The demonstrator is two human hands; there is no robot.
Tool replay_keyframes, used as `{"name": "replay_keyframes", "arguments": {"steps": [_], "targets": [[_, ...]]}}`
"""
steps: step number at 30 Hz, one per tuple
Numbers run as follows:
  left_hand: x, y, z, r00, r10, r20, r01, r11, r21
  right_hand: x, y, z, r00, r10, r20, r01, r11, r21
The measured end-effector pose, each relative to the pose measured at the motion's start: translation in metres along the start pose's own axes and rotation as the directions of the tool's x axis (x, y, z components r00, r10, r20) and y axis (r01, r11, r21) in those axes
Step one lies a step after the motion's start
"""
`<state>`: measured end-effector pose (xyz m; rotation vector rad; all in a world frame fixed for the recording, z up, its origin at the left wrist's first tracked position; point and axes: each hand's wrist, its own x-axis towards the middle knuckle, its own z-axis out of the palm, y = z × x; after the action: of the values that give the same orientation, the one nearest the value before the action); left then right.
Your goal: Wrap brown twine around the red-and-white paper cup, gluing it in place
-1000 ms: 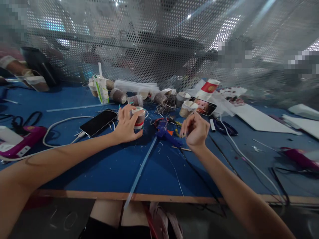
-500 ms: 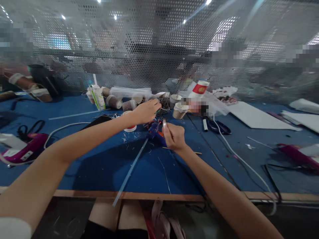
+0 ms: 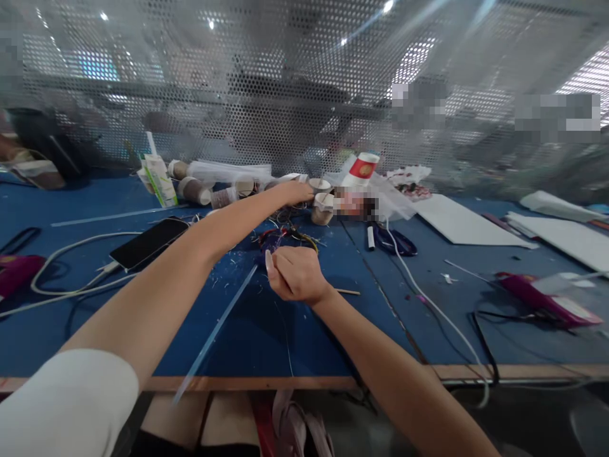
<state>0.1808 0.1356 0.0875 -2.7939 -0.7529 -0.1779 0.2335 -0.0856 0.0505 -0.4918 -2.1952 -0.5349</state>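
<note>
Reaching left hand stretched far beside paper cups, fingers flat, right hand fingers curled closed.

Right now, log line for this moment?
left hand: stretched toward paper cups | right hand: fisted on white stub | over blue table

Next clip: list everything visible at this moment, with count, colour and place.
table: one, blue, underneath everything.
phone: one, black, left of centre.
glue guns: two, magenta, far left, far right.
drink carton: one, white-green, back left.
paper cups: several, brown or white, back row.
red cup: one, red-white, back centre.
scissors: one, dark, right of centre.
glue stick: one, clear, centre to front edge.
left hand: outstretched at the back cups.
right hand: closed, centre.
</note>
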Motion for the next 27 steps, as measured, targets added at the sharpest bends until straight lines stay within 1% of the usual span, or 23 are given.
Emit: {"name": "replay_keyframes", "arguments": {"steps": [4, 8, 10, 11, 12, 13, 14, 15, 16, 17, 18, 19, 20, 21, 22, 24, 26, 27], "targets": [[-0.001, -0.005, -0.002, 0.992, -0.057, 0.115, 0.049, 0.996, 0.069, 0.000, 0.000, 0.001, 1.000, 0.028, 0.002, -0.028, 0.999, -0.020], [-0.013, -0.008, -0.013, 0.972, -0.139, 0.189, 0.125, 0.989, 0.082, -0.001, 0.004, 0.002, 0.997, 0.065, 0.035, -0.065, 0.998, -0.001], [-0.022, -0.011, -0.023, 0.966, -0.175, 0.190, 0.163, 0.984, 0.076, -0.002, 0.008, 0.004, 0.988, 0.146, 0.045, -0.148, 0.989, 0.027], [-0.028, -0.014, -0.029, 0.964, -0.188, 0.188, 0.178, 0.981, 0.073, -0.002, 0.010, 0.005, 0.973, 0.228, 0.044, -0.230, 0.972, 0.046], [-0.033, -0.016, -0.035, 0.962, -0.203, 0.185, 0.193, 0.979, 0.069, -0.003, 0.014, 0.006, 0.940, 0.339, 0.034, -0.341, 0.938, 0.069], [-0.039, -0.020, -0.041, 0.959, -0.218, 0.180, 0.210, 0.976, 0.064, -0.003, 0.019, 0.007, 0.881, 0.474, 0.012, -0.472, 0.876, 0.101], [-0.044, -0.023, -0.048, 0.957, -0.236, 0.170, 0.230, 0.972, 0.053, -0.004, 0.024, 0.008, 0.791, 0.612, -0.004, -0.605, 0.783, 0.147], [-0.049, -0.025, -0.054, 0.954, -0.258, 0.152, 0.257, 0.966, 0.030, -0.004, 0.031, 0.008, 0.673, 0.740, -0.009, -0.722, 0.659, 0.208], [-0.054, -0.028, -0.059, 0.953, -0.272, 0.130, 0.274, 0.962, 0.003, -0.004, 0.039, 0.009, 0.552, 0.833, 0.021, -0.804, 0.526, 0.277], [-0.059, -0.030, -0.064, 0.955, -0.277, 0.107, 0.282, 0.959, -0.032, -0.004, 0.047, 0.010, 0.447, 0.890, 0.087, -0.852, 0.394, 0.344], [-0.063, -0.031, -0.069, 0.956, -0.281, 0.080, 0.287, 0.955, -0.074, -0.003, 0.056, 0.012, 0.364, 0.916, 0.169, -0.875, 0.274, 0.399], [-0.067, -0.031, -0.073, 0.958, -0.282, 0.055, 0.286, 0.950, -0.121, -0.001, 0.065, 0.014, 0.305, 0.924, 0.230, -0.882, 0.183, 0.434], [-0.070, -0.030, -0.076, 0.957, -0.289, 0.031, 0.290, 0.941, -0.174, 0.002, 0.074, 0.017, 0.278, 0.920, 0.277, -0.880, 0.128, 0.458], [-0.073, -0.028, -0.079, 0.952, -0.307, 0.011, 0.301, 0.925, -0.231, 0.006, 0.083, 0.021, 0.269, 0.913, 0.307, -0.876, 0.099, 0.471], [-0.076, -0.025, -0.083, 0.945, -0.326, 0.000, 0.312, 0.905, -0.289, 0.012, 0.091, 0.027, 0.271, 0.904, 0.330, -0.876, 0.089, 0.475], [-0.081, -0.018, -0.089, 0.927, -0.374, 0.001, 0.342, 0.847, -0.406, 0.025, 0.108, 0.040, 0.304, 0.874, 0.379, -0.882, 0.107, 0.459], [-0.086, -0.011, -0.095, 0.910, -0.414, 0.007, 0.353, 0.768, -0.534, 0.039, 0.123, 0.054, 0.373, 0.850, 0.371, -0.881, 0.198, 0.429], [-0.089, -0.008, -0.098, 0.898, -0.441, 0.002, 0.355, 0.720, -0.597, 0.045, 0.130, 0.060, 0.393, 0.845, 0.363, -0.877, 0.227, 0.423]]}}
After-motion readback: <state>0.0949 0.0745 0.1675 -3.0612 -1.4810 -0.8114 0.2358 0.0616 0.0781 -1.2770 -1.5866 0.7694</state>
